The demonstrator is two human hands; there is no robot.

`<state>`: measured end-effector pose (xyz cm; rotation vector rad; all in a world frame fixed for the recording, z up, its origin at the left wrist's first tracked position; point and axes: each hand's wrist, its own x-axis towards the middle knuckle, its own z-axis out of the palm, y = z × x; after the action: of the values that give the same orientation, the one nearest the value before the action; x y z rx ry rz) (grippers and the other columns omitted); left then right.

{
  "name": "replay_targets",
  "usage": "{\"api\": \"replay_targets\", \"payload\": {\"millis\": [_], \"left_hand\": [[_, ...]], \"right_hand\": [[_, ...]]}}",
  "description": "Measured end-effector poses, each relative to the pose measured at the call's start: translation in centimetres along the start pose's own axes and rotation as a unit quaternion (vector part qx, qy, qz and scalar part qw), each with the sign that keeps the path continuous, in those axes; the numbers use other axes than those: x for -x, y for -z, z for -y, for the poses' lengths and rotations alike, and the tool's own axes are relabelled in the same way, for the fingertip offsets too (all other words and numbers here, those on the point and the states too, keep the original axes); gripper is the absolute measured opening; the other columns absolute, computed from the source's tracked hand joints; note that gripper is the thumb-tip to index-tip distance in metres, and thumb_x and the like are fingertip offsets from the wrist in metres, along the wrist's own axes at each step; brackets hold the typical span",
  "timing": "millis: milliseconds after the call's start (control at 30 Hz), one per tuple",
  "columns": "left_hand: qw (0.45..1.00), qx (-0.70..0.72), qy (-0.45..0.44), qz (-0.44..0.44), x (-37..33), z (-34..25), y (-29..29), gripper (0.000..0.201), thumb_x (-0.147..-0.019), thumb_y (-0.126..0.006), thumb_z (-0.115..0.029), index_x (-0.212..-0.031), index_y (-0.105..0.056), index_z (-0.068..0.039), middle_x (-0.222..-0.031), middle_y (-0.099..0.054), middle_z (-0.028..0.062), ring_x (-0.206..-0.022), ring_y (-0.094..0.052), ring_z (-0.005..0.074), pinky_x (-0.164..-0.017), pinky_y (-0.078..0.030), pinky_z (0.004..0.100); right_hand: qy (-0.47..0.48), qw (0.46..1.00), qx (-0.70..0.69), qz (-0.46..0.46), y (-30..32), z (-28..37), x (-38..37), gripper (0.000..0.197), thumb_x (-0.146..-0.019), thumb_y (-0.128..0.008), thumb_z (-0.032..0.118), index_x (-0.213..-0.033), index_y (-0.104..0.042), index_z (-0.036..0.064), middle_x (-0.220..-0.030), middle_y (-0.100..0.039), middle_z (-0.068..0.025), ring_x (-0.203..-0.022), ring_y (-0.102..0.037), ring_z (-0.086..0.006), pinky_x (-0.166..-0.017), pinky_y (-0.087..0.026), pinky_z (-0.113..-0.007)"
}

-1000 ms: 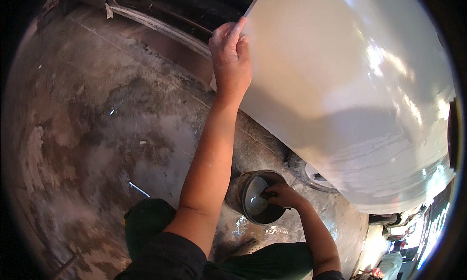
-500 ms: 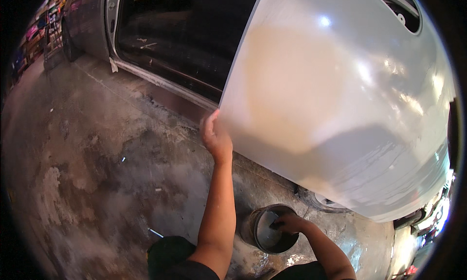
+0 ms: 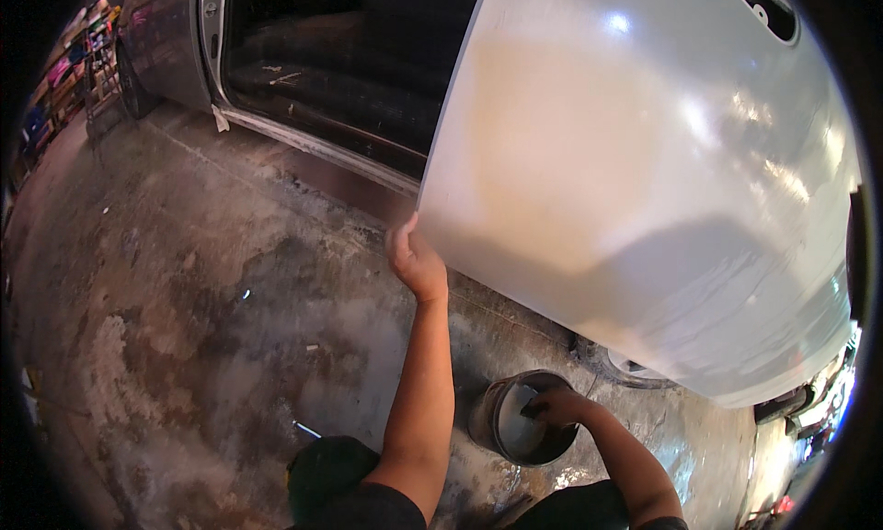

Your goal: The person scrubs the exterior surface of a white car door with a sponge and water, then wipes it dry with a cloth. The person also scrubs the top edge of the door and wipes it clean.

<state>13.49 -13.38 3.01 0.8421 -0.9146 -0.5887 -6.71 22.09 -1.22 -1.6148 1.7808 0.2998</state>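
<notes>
A white car door [image 3: 543, 144] stands swung open, with a patch of beige tint across its middle. My left hand [image 3: 420, 265] is closed around its lower corner, fingertips at the edge. Low on the right, my right hand [image 3: 561, 407] reaches into a dark bucket [image 3: 487, 429] of cloudy water. Its fingers are bent around something small and dark [image 3: 531, 408] at the water's surface, too hidden to name.
Behind the door lies the car's dark, stripped interior [image 3: 331, 79] above a bare sill [image 3: 313, 145]. A wheel [image 3: 635, 369] shows under the door. The concrete floor [image 3: 202, 318] is stained and wet, with a thin white stick [image 3: 307, 430]. Cluttered shelves [image 3: 69, 65] stand far left.
The whole view has shifted slightly, so the bucket and both arms sit a little further right. My left hand stays at the door corner and my right hand stays in the bucket.
</notes>
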Motion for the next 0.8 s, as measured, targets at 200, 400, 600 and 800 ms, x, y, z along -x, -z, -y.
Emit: {"api": "replay_targets", "payload": {"millis": [200, 400, 600, 800], "left_hand": [[0.999, -0.005, 0.042, 0.001, 1.2, 2.0, 0.1, 0.021, -0.099, -0.053, 0.0, -0.11, -0.07, 0.0, -0.111, -0.07, 0.0147, -0.106, -0.067, 0.0326, -0.094, -0.053, 0.0417], [0.992, -0.044, 0.117, 0.014, 1.9, 4.1, 1.1, 0.025, -0.103, -0.049, -0.005, -0.113, -0.07, 0.002, -0.118, -0.071, 0.0147, -0.109, -0.068, 0.029, -0.098, -0.053, 0.0393], [0.983, -0.137, 0.112, 0.056, 3.5, 3.6, 1.2, 0.025, -0.104, -0.051, -0.009, -0.121, -0.066, 0.002, -0.122, -0.069, 0.0179, -0.114, -0.066, 0.0315, -0.101, -0.05, 0.0413], [0.903, 0.04, 0.427, 0.03, 9.4, 3.0, 0.0, 0.044, -0.099, -0.051, -0.004, -0.143, -0.046, 0.0, -0.146, -0.051, 0.0184, -0.133, -0.052, 0.029, -0.111, -0.04, 0.042]], "right_hand": [[-0.027, 1.0, -0.013, 0.005, 0.0, -0.4, 0.3, 0.046, -0.084, -0.074, 0.025, -0.129, -0.072, 0.0152, -0.123, -0.072, -0.0164, -0.115, -0.068, -0.0361, -0.102, -0.053, -0.044], [-0.036, 0.999, -0.031, -0.012, 0.2, 0.5, 0.6, 0.046, -0.085, -0.073, 0.026, -0.129, -0.071, 0.0135, -0.125, -0.071, -0.0175, -0.118, -0.067, -0.0364, -0.102, -0.052, -0.045], [-0.094, 0.994, 0.022, -0.058, -2.9, -1.0, -1.3, 0.067, -0.085, -0.075, 0.041, -0.137, -0.057, 0.0027, -0.121, -0.07, -0.0271, -0.114, -0.067, -0.0441, -0.101, -0.052, -0.051], [-0.212, 0.974, -0.009, -0.074, -12.1, -1.8, -7.5, 0.053, -0.088, -0.071, 0.033, -0.135, -0.063, 0.0105, -0.135, -0.065, -0.0223, -0.127, -0.063, -0.0372, -0.103, -0.05, -0.057]]}}
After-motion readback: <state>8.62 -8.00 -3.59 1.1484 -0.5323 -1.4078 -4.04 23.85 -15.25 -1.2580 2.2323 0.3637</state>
